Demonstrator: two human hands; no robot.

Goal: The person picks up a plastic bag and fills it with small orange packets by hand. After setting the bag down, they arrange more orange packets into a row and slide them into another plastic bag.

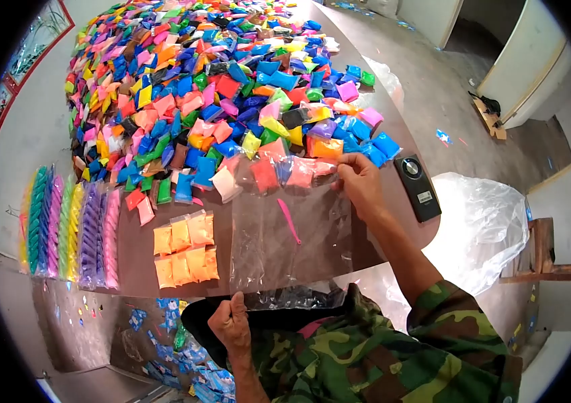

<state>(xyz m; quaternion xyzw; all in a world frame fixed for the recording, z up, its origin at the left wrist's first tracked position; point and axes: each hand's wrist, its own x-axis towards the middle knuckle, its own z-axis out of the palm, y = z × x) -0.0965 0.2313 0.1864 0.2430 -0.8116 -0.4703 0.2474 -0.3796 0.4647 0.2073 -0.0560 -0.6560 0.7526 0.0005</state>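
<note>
A clear plastic bag [292, 235] lies at the table's front edge, with a pink plastic tool [289, 220] visible through it and coral-coloured packets [299, 173] at its far end. My right hand [360, 183] pinches the bag's far right corner. Its near left corner is in the closed fingers of my left hand [231, 324], just off the table edge. To the left, several orange packets [184, 248] lie in two rows. Behind the bag spreads a large heap of small coloured packets [211, 87].
Twisted coloured strips in clear sleeves [70, 228] lie along the table's left side. A black phone [418, 188] rests near the right edge of the brown table [134, 269]. Beyond it are a large clear plastic sheet [477, 232] and a wooden stool [546, 255].
</note>
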